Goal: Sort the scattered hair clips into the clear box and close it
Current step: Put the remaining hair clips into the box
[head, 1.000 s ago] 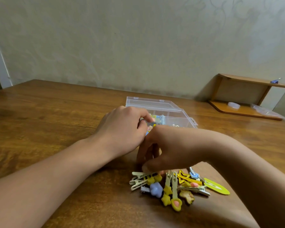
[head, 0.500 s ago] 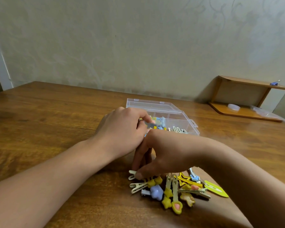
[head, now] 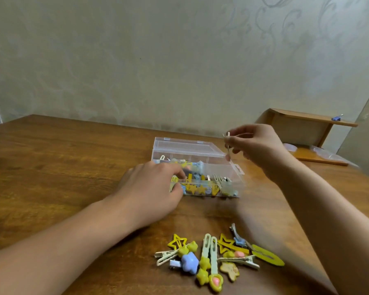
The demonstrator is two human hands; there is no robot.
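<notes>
The clear box (head: 228, 167) sits open on the wooden table (head: 51, 167), with yellow and blue hair clips inside its compartments. My left hand (head: 151, 188) rests at the box's left front corner, fingers curled over the rim onto the clips. My right hand (head: 254, 145) hovers above the box's right side and pinches a thin pale hair clip (head: 228, 145) that hangs upright. A pile of scattered hair clips (head: 213, 258), yellow stars, a blue flower, long pale clips, lies on the table near me.
A small wooden shelf (head: 307, 120) stands at the back right against the wall, with a blue clip (head: 336, 118) on top and clear plastic items on its base. The box lid (head: 183, 145) lies open toward the wall.
My right hand has lifted from the pile with a thin pale clip and moved up and right over the box. My left hand has stayed at the box.
</notes>
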